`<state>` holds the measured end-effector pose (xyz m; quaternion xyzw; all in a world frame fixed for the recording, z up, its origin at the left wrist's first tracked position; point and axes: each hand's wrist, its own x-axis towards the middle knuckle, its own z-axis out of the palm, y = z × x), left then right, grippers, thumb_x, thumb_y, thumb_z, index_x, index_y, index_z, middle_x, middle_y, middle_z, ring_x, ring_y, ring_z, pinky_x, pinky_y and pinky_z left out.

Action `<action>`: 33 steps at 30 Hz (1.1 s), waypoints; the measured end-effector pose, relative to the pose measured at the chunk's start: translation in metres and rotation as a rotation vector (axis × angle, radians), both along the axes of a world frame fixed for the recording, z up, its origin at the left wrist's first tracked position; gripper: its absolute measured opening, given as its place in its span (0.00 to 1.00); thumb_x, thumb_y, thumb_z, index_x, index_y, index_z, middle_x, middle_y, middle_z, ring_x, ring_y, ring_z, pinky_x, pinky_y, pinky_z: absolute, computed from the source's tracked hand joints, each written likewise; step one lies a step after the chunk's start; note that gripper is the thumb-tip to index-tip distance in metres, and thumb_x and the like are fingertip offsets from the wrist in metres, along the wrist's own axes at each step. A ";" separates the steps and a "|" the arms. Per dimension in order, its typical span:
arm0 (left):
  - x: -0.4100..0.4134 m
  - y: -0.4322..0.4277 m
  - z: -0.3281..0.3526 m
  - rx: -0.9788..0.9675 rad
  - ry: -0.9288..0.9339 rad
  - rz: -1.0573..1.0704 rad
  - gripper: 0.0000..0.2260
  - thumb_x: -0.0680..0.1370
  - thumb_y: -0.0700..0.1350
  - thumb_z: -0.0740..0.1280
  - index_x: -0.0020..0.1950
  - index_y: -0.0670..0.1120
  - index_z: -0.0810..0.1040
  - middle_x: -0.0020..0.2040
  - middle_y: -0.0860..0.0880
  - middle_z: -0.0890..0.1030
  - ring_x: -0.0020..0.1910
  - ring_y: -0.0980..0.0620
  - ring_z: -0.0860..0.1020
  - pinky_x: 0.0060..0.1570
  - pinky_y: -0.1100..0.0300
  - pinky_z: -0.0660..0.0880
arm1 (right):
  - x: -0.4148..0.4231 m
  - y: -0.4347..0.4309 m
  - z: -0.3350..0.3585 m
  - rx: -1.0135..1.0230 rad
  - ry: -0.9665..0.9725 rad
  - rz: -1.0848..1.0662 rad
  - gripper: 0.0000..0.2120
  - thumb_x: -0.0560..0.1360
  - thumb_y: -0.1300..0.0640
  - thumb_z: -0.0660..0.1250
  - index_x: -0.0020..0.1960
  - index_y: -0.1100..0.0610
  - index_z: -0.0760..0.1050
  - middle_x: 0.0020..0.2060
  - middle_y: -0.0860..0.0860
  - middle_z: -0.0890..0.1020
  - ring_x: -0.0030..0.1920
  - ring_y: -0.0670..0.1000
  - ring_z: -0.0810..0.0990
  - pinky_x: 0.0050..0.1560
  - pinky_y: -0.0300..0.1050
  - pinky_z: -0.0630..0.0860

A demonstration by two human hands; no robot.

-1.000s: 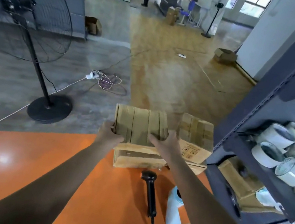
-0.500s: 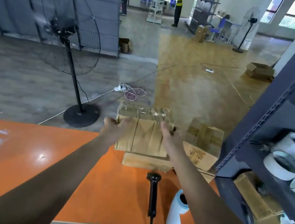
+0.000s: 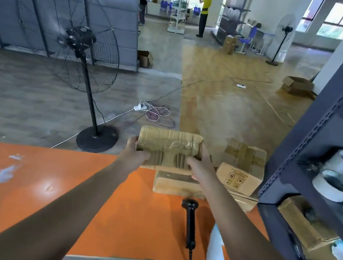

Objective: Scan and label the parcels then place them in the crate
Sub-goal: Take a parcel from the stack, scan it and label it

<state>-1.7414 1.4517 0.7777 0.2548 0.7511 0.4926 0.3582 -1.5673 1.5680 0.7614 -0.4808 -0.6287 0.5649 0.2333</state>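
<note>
1. Head view: a person holds a tape-wrapped cardboard parcel (image 3: pixel 168 147) in the air over the far edge of an orange table (image 3: pixel 65 191). It is directly above a flat carton (image 3: pixel 179 186) lying there and just beside a printed box (image 3: pixel 240 171).
2. Head view: the left hand (image 3: pixel 136 151) clasps the parcel's left end and the right hand (image 3: pixel 199 166) clasps its right end. The fingers of both curl round the lower edges.
3. Head view: the parcel's sides look creased and its clear tape glossy. The board probably gives a little under pressure, and the taped faces may be slick. A two-handed hold at the ends, on bare cardboard near the corners, looks the safest grip. Its weight appears modest, judging by how it is carried.
4. Head view: a black handheld scanner (image 3: pixel 190 221) lies on the table nearer the person, with a white label roll (image 3: pixel 215 253) at the table's near edge. No crate is in view.
</note>
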 end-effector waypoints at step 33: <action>-0.102 -0.088 -0.092 -0.087 -0.114 -0.059 0.25 0.72 0.32 0.62 0.67 0.50 0.74 0.45 0.48 0.80 0.40 0.50 0.75 0.37 0.60 0.69 | -0.079 -0.088 -0.085 -0.163 -0.158 0.013 0.35 0.72 0.58 0.75 0.70 0.45 0.58 0.52 0.47 0.81 0.44 0.47 0.83 0.37 0.50 0.84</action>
